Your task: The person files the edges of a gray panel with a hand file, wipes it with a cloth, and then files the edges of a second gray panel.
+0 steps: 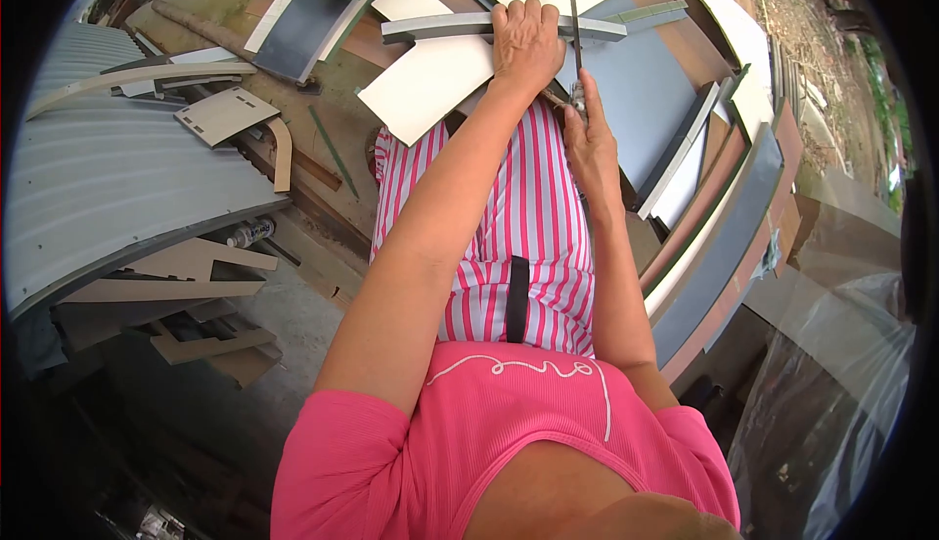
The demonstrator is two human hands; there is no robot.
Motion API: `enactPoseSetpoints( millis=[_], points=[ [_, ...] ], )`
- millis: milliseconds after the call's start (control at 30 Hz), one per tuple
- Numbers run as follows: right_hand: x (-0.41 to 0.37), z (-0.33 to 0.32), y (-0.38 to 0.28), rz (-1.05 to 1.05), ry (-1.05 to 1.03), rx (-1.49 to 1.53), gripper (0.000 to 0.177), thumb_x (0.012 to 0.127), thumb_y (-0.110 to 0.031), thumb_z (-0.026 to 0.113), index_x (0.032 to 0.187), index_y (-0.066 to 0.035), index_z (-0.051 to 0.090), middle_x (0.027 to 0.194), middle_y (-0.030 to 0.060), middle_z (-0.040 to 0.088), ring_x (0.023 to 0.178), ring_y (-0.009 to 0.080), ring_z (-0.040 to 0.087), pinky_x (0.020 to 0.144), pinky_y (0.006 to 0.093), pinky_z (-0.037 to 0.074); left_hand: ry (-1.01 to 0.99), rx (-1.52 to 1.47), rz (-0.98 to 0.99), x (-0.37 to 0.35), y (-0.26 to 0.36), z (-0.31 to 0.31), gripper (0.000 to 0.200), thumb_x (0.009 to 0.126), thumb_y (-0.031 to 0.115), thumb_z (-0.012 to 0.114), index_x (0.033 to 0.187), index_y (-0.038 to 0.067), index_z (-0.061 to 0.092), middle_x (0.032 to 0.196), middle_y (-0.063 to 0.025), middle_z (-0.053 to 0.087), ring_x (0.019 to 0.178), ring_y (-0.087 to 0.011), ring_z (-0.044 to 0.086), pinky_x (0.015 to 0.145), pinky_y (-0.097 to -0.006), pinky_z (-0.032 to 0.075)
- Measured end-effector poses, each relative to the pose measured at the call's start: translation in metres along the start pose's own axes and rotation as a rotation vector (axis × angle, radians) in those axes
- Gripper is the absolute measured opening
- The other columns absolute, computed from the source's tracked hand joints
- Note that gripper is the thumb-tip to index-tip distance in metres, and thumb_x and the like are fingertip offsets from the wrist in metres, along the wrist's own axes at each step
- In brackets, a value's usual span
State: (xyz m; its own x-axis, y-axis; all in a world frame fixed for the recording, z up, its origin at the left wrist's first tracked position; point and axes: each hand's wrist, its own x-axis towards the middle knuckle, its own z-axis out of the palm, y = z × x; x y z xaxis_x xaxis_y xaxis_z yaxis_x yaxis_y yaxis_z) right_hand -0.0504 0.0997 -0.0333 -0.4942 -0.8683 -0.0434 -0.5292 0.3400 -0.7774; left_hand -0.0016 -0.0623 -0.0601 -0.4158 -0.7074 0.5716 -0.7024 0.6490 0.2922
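A long grey strip (pixel 435 26) lies crosswise over a cream board (pixel 425 85). The left hand (pixel 529 46) is clenched over the strip; the right hand (pixel 592 144) grips a thin blade (pixel 574 12) crossing it. A blue-grey board (pixel 626 100) lies beyond the cream board's right edge. Leftward, a bottle (pixel 251 233) sits near a corrugated sheet's (pixel 127 158) near right corner.

The head view looks forward and down, close above striped trousers (pixel 536 212).
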Motion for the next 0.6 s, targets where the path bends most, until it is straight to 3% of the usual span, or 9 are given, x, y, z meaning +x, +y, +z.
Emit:
enactPoseSetpoints(
  millis=[33, 67, 133, 167, 200, 300, 433, 500, 600],
  points=[
    [-0.012, -0.001, -0.001, -0.041, 0.045, -0.063, 0.053, 0.102, -0.019, 0.047, 0.152, -0.025, 0.032, 0.115, 0.0161, 0.065, 0.102, 0.0247, 0.065, 0.087, 0.035, 0.051, -0.008, 0.001, -0.008, 0.001, 0.0, 0.0, 0.021, 0.072, 0.019, 0.064, 0.09, 0.008, 0.062, 0.091, -0.0097, 0.059, 0.093, -0.0277, 0.055, 0.089, -0.0433, 0.034],
    [-0.02, -0.004, -0.003, -0.037, 0.044, -0.064, 0.053, 0.102, -0.019, 0.047, 0.152, -0.025, 0.032, 0.115, 0.0161, 0.065, 0.102, 0.0247, 0.065, 0.087, 0.035, 0.051, -0.012, -0.001, -0.009, 0.001, 0.0, 0.0, 0.021, 0.072, 0.019, 0.064, 0.09, 0.008, 0.062, 0.091, -0.0097, 0.059, 0.093, -0.0277, 0.055, 0.089, -0.0433, 0.034],
    [-0.03, -0.012, -0.018, 0.18, -0.105, 0.117, 0.052, 0.102, -0.02, 0.047, 0.152, -0.025, 0.033, 0.14, 0.0207, 0.051, 0.131, 0.0314, 0.05, 0.104, 0.0395, 0.042, 0.022, 0.009, 0.007, 0.001, -0.001, 0.004, 0.022, 0.071, 0.019, 0.064, 0.089, 0.008, 0.061, 0.091, -0.0094, 0.059, 0.093, -0.0277, 0.055, 0.088, -0.0432, 0.034],
    [-0.026, -0.005, -0.005, 0.029, -0.003, 0.006, 0.054, 0.102, -0.023, 0.049, 0.152, -0.029, 0.029, 0.109, 0.0238, 0.067, 0.093, 0.0298, 0.069, 0.083, 0.04, 0.05, 0.049, 0.006, 0.018, 0.001, -0.002, 0.005, 0.022, 0.07, 0.019, 0.065, 0.089, 0.007, 0.061, 0.091, -0.0092, 0.06, 0.092, -0.0276, 0.055, 0.086, -0.0432, 0.034],
    [-0.015, -0.006, -0.006, 0.036, 0.01, 0.008, 0.054, 0.102, -0.023, 0.049, 0.152, -0.029, 0.029, 0.109, 0.0238, 0.067, 0.093, 0.0298, 0.069, 0.083, 0.04, 0.05, 0.047, -0.002, 0.031, 0.0, -0.001, 0.006, 0.022, 0.07, 0.019, 0.065, 0.089, 0.007, 0.061, 0.091, -0.0092, 0.06, 0.092, -0.0276, 0.055, 0.086, -0.0432, 0.034],
    [0.026, -0.008, -0.015, 0.114, -0.062, 0.177, 0.052, 0.101, -0.026, 0.05, 0.151, -0.027, 0.034, 0.073, 0.0105, 0.058, 0.066, 0.0193, 0.054, 0.069, 0.0367, 0.049, 0.056, -0.02, 0.016, 0.002, 0.0, 0.003, 0.022, 0.069, 0.018, 0.066, 0.087, 0.007, 0.061, 0.09, -0.0093, 0.06, 0.09, -0.0274, 0.055, 0.086, -0.0432, 0.035],
    [0.042, -0.004, -0.021, 0.155, -0.101, 0.202, 0.053, 0.101, -0.026, 0.049, 0.151, -0.028, 0.032, 0.082, 0.0152, 0.065, 0.073, 0.0232, 0.062, 0.073, 0.0386, 0.05, 0.065, -0.011, -0.008, 0.002, -0.001, 0.004, 0.022, 0.07, 0.018, 0.065, 0.088, 0.007, 0.061, 0.09, -0.0094, 0.06, 0.09, -0.0276, 0.055, 0.087, -0.0435, 0.035],
    [0.026, 0.001, -0.01, 0.095, -0.053, 0.113, 0.054, 0.101, -0.025, 0.048, 0.152, -0.029, 0.03, 0.102, 0.022, 0.069, 0.09, 0.033, 0.069, 0.081, 0.0413, 0.051, 0.055, 0.01, 0.011, 0.0, -0.001, 0.004, 0.022, 0.071, 0.018, 0.065, 0.089, 0.007, 0.061, 0.091, -0.0095, 0.06, 0.091, -0.0277, 0.055, 0.088, -0.0441, 0.035],
    [-0.021, 0.002, -0.001, 0.008, 0.01, 0.036, 0.055, 0.102, -0.024, 0.048, 0.152, -0.03, 0.028, 0.124, 0.0254, 0.062, 0.109, 0.0411, 0.063, 0.089, 0.0434, 0.049, 0.013, 0.009, 0.008, 0.0, 0.0, 0.001, 0.022, 0.072, 0.018, 0.064, 0.09, 0.008, 0.061, 0.092, -0.0096, 0.059, 0.092, -0.0278, 0.055, 0.088, -0.0445, 0.034]
  ],
)
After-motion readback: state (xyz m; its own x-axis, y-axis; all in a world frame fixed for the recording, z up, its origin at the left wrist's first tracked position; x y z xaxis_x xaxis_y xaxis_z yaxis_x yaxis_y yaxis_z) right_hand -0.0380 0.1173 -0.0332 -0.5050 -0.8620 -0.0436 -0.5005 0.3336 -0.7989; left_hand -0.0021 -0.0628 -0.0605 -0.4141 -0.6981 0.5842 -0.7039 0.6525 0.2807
